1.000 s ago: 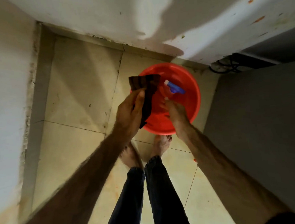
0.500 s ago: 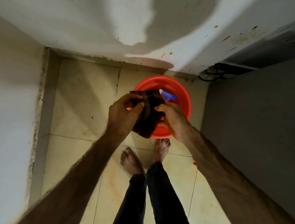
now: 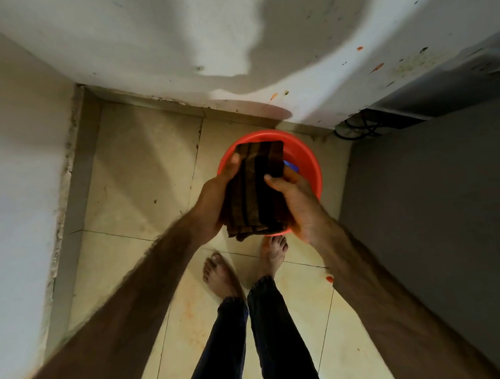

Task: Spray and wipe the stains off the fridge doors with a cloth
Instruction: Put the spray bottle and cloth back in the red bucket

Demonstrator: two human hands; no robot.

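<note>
Cloth (image 3: 256,188), folded, sits between our left hand (image 3: 214,204) and right hand (image 3: 299,203), fingers curled round it, above the red basin (image 3: 309,160) by the floor's far edge; we judge preparation; next, the spray bottle (image 3: 291,166).

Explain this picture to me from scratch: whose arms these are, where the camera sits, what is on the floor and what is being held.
There is no machine here. A person wears a wide-angle camera on the head, looking down past their own arms to their bare feet. The left hand and the right hand both hold a dark striped cloth, folded flat between them. Below it, on the tiled floor, stands a red basin. A blue thing peeks from inside it, mostly hidden. The grey surface on the right may be the fridge.
</note>
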